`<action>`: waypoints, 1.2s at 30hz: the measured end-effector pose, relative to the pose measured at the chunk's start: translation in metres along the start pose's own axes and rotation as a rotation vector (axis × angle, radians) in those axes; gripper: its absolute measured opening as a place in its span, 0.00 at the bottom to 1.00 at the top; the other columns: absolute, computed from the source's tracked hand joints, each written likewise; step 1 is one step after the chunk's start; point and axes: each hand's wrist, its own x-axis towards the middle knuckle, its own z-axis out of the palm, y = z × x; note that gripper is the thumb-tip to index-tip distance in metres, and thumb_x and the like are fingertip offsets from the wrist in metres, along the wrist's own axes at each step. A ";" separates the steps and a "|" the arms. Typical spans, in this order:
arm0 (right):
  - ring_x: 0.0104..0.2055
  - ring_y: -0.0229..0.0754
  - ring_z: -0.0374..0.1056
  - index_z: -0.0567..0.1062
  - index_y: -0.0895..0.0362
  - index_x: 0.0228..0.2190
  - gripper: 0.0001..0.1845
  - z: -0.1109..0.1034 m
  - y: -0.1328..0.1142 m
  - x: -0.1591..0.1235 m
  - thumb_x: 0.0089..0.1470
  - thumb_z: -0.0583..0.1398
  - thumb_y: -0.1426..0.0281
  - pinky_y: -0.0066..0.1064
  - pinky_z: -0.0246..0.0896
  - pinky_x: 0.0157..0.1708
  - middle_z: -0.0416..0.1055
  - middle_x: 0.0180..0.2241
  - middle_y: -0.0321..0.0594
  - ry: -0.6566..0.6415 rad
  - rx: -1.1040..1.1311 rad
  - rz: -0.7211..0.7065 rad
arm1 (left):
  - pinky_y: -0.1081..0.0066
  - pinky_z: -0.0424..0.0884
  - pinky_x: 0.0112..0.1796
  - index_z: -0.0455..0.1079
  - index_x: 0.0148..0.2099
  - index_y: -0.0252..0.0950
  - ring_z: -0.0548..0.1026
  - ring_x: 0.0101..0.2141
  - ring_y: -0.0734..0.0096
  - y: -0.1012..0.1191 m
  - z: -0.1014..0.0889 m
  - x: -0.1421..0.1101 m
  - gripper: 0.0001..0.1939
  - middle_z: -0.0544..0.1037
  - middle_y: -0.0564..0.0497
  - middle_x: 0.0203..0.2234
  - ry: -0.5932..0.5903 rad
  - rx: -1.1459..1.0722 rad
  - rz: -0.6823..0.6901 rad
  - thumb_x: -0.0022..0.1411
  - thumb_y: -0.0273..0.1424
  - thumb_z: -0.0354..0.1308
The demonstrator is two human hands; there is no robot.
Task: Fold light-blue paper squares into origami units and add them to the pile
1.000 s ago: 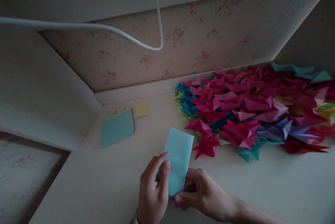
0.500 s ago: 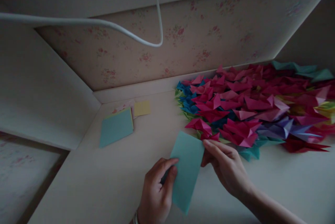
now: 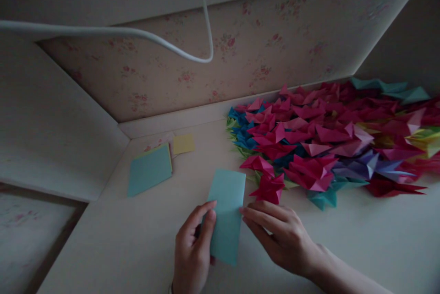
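Observation:
A light teal sheet of origami paper [image 3: 227,211], folded into a tall rectangle, is held up above the desk. My left hand [image 3: 194,243] grips its left edge between thumb and fingers, the other fingers behind it. On the opposite side, my right hand [image 3: 283,234] is closed, its fingertips pinching the paper's right edge around mid-height. Just beyond the right hand lies a bright pink folded paper crane [image 3: 268,187], at the near edge of a large pile of paper cranes [image 3: 309,133] in pink, blue, green, purple and yellow.
A stack of teal paper squares [image 3: 150,170] lies at the left, with a small yellow square [image 3: 184,143] beside it. A white cable [image 3: 165,44] hangs across the view above the desk [image 3: 137,239]. Floral wallpaper [image 3: 202,56] covers the back wall, and a white panel [image 3: 58,115] stands left.
The folded paper has shifted left and turned more upright in my left hand. My right hand has slid from its upper right corner down to the middle of the right edge.

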 end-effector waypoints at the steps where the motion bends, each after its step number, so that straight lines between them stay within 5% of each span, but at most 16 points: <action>1: 0.32 0.43 0.76 0.77 0.58 0.49 0.16 0.000 0.001 0.000 0.63 0.56 0.77 0.31 0.70 0.30 0.80 0.34 0.47 -0.001 -0.009 0.015 | 0.76 0.62 0.11 0.77 0.50 0.36 0.65 0.13 0.73 0.000 0.000 0.000 0.23 0.69 0.58 0.14 -0.002 -0.015 -0.038 0.63 0.48 0.58; 4: 0.32 0.43 0.77 0.75 0.57 0.52 0.17 -0.001 0.003 0.000 0.63 0.56 0.76 0.31 0.71 0.31 0.81 0.36 0.47 -0.047 0.007 0.011 | 0.76 0.67 0.15 0.78 0.48 0.36 0.70 0.16 0.71 0.001 0.001 0.000 0.22 0.75 0.54 0.18 0.024 -0.003 -0.012 0.62 0.48 0.59; 7: 0.37 0.44 0.79 0.77 0.55 0.50 0.16 -0.002 0.005 0.000 0.63 0.59 0.75 0.31 0.75 0.36 0.82 0.41 0.46 -0.022 0.045 -0.008 | 0.73 0.77 0.31 0.81 0.44 0.36 0.80 0.33 0.62 0.001 0.000 0.001 0.19 0.84 0.46 0.34 0.074 -0.025 0.085 0.62 0.46 0.60; 10: 0.39 0.46 0.80 0.80 0.54 0.47 0.13 -0.003 0.005 0.002 0.62 0.61 0.74 0.30 0.77 0.37 0.83 0.40 0.45 0.052 0.098 0.010 | 0.69 0.77 0.42 0.82 0.42 0.37 0.80 0.42 0.58 -0.001 -0.001 -0.001 0.19 0.84 0.45 0.40 0.127 -0.113 0.125 0.64 0.45 0.57; 16: 0.38 0.43 0.80 0.79 0.52 0.45 0.14 -0.004 0.007 0.002 0.60 0.61 0.78 0.27 0.76 0.37 0.83 0.39 0.42 0.143 0.198 0.023 | 0.69 0.78 0.25 0.80 0.45 0.33 0.79 0.26 0.62 -0.008 -0.002 -0.002 0.22 0.83 0.42 0.32 0.019 -0.365 0.069 0.62 0.45 0.57; 22: 0.29 0.39 0.78 0.77 0.54 0.39 0.07 0.001 0.005 0.000 0.60 0.61 0.76 0.25 0.71 0.30 0.81 0.30 0.39 0.165 0.191 0.104 | 0.72 0.77 0.22 0.78 0.47 0.39 0.78 0.26 0.69 -0.009 0.003 -0.006 0.11 0.78 0.44 0.45 -0.165 -0.258 0.233 0.62 0.34 0.61; 30: 0.28 0.38 0.73 0.73 0.56 0.30 0.11 0.004 -0.005 -0.002 0.65 0.56 0.68 0.24 0.66 0.26 0.77 0.26 0.38 0.110 0.320 0.360 | 0.78 0.72 0.22 0.77 0.27 0.36 0.74 0.20 0.74 0.011 0.005 -0.006 0.12 0.77 0.51 0.22 -0.108 -0.027 0.305 0.63 0.33 0.62; 36: 0.27 0.37 0.73 0.72 0.55 0.31 0.08 0.011 -0.010 -0.004 0.64 0.59 0.67 0.24 0.69 0.27 0.74 0.26 0.37 0.182 0.512 0.451 | 0.77 0.71 0.23 0.78 0.30 0.36 0.74 0.20 0.72 0.007 0.008 -0.006 0.10 0.78 0.51 0.20 -0.064 -0.032 0.200 0.60 0.36 0.65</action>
